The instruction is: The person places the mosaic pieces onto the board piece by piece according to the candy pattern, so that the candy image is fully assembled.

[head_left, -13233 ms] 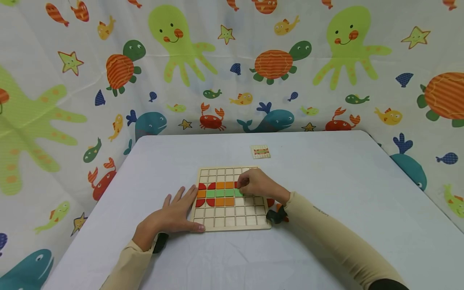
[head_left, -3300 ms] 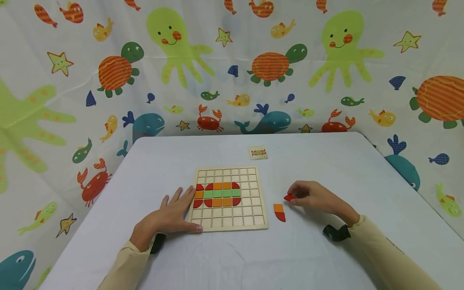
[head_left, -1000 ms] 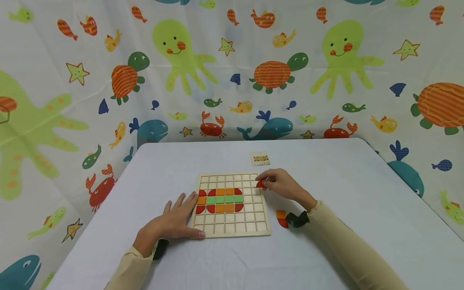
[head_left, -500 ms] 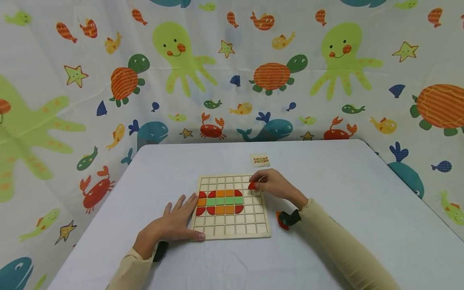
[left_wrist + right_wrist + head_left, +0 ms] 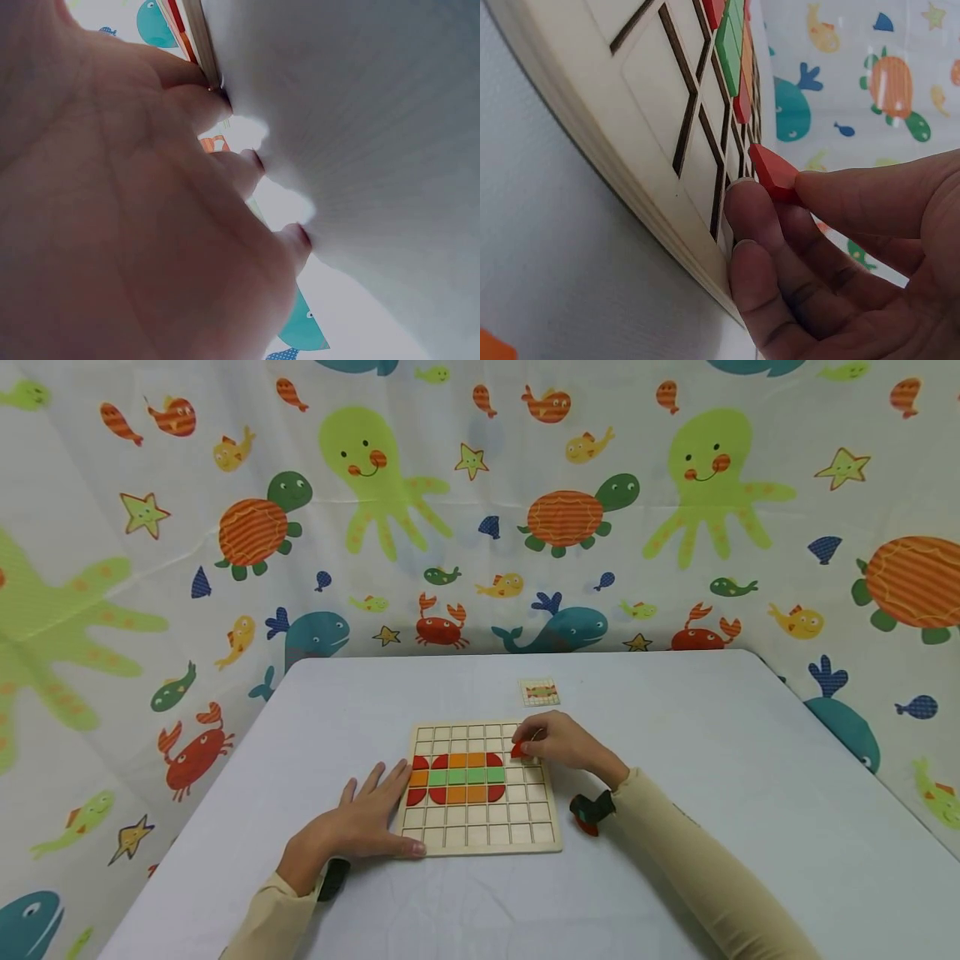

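Observation:
In the head view a wooden grid board lies on the table, with red, orange and green tiles set in its left and middle cells. My left hand rests with spread fingers along the board's left edge, the thumb at the near-left corner. Between thumb and fingers my right hand pinches a red quarter-circle tile, over the board's right part, just right of the tile pattern. In the right wrist view the tile is tilted, and other fingertips touch the board.
Beyond the board lies a small pattern card. A loose red tile sits right of the board, partly hidden by the black wrist strap. A loose orange tile shows in the right wrist view. A printed curtain hangs behind the table.
A red tile now fills the pattern's lower right end. My right hand has carried another red tile from beside the board leftward over its grid. The left hand stays at the edge.

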`<control>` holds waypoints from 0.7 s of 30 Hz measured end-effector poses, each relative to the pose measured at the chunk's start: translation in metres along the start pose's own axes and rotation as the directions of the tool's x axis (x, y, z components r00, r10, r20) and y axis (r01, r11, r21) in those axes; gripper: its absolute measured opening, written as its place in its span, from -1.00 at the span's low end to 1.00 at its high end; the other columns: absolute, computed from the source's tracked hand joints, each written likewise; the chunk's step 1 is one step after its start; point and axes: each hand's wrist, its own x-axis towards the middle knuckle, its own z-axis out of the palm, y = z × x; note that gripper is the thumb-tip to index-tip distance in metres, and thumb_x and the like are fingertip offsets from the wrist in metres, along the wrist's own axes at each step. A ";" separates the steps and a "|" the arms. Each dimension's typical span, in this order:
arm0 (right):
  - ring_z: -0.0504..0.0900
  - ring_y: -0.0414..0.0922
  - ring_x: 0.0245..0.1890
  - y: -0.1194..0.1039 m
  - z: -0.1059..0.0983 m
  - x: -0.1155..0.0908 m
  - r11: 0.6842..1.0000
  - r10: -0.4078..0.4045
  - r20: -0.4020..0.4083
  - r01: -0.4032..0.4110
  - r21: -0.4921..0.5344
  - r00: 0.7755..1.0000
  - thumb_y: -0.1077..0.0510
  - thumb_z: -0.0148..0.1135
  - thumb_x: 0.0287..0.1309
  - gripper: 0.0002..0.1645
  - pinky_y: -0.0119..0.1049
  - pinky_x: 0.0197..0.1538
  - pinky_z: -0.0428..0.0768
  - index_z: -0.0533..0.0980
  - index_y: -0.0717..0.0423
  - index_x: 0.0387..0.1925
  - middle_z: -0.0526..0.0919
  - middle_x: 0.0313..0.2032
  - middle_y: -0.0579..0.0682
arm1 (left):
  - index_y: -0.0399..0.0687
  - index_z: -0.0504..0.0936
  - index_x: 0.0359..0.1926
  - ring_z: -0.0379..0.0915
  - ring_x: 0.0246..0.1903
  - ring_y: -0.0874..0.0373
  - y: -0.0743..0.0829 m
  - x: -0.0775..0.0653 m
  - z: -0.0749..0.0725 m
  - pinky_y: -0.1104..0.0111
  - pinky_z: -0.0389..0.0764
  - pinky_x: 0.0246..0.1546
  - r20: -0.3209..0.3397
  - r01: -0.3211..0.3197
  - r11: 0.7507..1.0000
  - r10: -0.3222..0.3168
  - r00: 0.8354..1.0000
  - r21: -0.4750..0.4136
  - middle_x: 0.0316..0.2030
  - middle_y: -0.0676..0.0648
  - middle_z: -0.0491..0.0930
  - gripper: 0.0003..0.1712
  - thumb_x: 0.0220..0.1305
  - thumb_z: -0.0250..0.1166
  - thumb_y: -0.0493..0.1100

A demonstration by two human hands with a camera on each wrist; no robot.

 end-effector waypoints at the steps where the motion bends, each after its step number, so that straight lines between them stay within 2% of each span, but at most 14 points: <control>1: 0.62 -0.07 -0.23 0.001 0.000 0.001 1.000 0.002 0.006 -0.002 -0.002 1.000 0.34 0.33 0.37 -0.85 -0.24 -0.07 0.63 0.74 0.23 -0.09 0.76 -0.19 -0.03 | -0.25 -0.08 0.72 -0.43 0.65 -0.39 0.000 0.000 0.000 -0.42 -0.42 0.48 -0.001 0.000 1.000 0.000 1.000 0.001 0.70 -0.30 -0.13 0.56 0.01 0.61 0.41; 21: 0.60 -0.11 -0.30 0.004 0.006 0.009 0.999 0.043 0.022 -0.043 -0.006 0.999 0.32 0.35 0.36 -0.89 -0.26 -0.14 0.59 0.75 0.21 -0.15 0.72 -0.29 -0.06 | -0.24 -0.06 0.72 -0.39 0.65 -0.39 -0.002 0.002 0.001 -0.44 -0.38 0.48 -0.013 -0.004 1.000 0.005 1.000 0.012 0.70 -0.29 -0.10 0.56 0.00 0.61 0.42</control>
